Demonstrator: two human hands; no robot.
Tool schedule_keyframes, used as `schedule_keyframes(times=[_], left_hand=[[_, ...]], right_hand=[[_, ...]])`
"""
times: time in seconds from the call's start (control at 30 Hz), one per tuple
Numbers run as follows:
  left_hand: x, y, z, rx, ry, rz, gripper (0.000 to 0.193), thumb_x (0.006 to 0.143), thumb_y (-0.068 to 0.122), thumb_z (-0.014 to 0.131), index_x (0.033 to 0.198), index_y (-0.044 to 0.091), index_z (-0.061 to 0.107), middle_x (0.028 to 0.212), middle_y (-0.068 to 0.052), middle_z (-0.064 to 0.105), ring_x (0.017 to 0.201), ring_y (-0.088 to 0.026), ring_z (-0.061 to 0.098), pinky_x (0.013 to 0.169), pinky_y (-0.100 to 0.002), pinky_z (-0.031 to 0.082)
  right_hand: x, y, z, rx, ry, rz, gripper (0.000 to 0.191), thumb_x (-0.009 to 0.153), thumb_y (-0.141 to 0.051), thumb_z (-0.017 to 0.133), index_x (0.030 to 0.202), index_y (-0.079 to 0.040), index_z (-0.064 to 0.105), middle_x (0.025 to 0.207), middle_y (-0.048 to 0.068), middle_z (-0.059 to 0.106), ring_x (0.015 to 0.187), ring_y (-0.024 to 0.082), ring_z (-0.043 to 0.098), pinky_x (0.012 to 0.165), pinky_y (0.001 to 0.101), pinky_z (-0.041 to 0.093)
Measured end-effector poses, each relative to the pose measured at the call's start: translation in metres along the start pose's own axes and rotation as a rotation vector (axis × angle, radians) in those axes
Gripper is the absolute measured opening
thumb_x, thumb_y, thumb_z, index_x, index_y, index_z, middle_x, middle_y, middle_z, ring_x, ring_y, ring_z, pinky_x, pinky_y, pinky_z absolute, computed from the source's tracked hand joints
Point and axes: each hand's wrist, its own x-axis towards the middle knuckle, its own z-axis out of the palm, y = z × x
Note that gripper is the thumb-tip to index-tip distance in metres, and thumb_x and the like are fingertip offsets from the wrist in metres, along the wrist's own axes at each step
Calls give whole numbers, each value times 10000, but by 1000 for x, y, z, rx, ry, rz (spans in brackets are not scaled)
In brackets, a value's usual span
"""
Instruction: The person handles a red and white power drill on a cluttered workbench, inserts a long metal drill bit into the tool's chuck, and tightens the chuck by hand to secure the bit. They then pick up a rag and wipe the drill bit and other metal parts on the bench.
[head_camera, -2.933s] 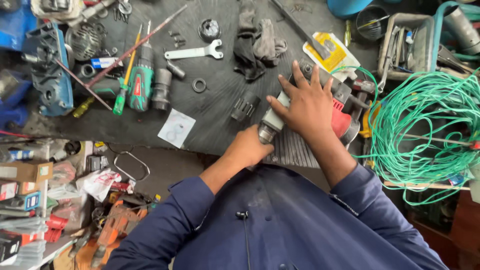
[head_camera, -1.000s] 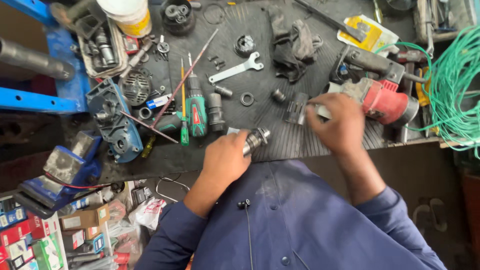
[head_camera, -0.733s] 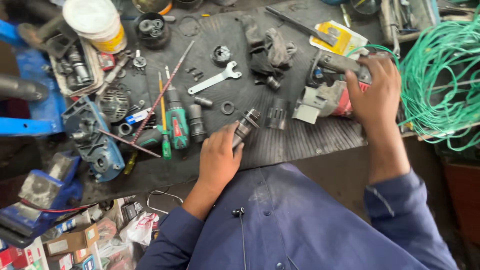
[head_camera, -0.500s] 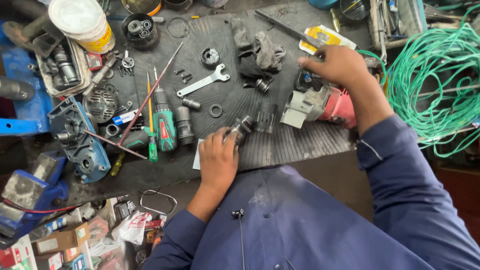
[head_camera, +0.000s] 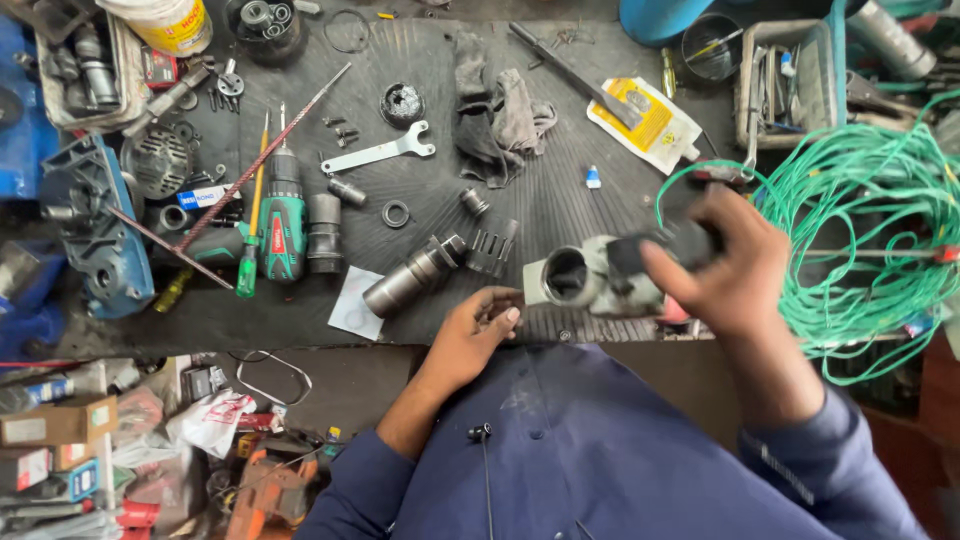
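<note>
Grey tool housing (head_camera: 590, 280) now lifted in right hand (head_camera: 725, 265) (blurred); left hand (head_camera: 470, 335) empty, off cylinder (head_camera: 410, 278).

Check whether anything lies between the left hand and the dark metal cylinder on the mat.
Nothing visible does. The left hand rests at the near edge of the ribbed mat, and the dark metal cylinder lies just up and to its left, with only bare mat between. The slotted black part sits off that line.

A bare strip of ribbed black mat (head_camera: 560, 200) lay open between the grey rag (head_camera: 495, 115) and the yellow packet (head_camera: 645, 120), while the metal cylinder (head_camera: 410, 278), slotted black sleeve (head_camera: 492, 250) and coiled green cable (head_camera: 870, 215) crowded the near edge.
</note>
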Motion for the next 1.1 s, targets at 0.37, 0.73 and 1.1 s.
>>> schedule_keyframes(times=[0.37, 0.73, 1.1], left_hand=[[4, 3, 52, -351, -30, 19, 326, 1021, 186, 678, 1258, -32, 628, 1068, -84, 664, 926, -141, 656, 808, -311, 584], [1, 36, 86, -242, -89, 110, 383, 936, 187, 777, 1229, -15, 634, 1074, -68, 711, 940, -100, 675, 834, -266, 583], [-5, 67, 100, 133, 69, 183, 324, 877, 40, 785, 1182, -34, 705, 1032, -78, 732, 896, -95, 708, 757, -242, 614]], right_hand=[[-92, 70, -13, 597, 282, -37, 578, 993, -518, 714, 1061, -23, 423, 880, 176, 655, 771, 198, 646, 738, 267, 515], [-103, 98, -13, 848, 333, -59, 598, 946, -527, 726, 1060, -43, 394, 824, 165, 589, 684, 193, 613, 686, 338, 582], [-93, 96, -27, 791, 252, -49, 571, 972, -529, 697, 1057, -31, 430, 861, 184, 614, 720, 198, 630, 702, 317, 574]])
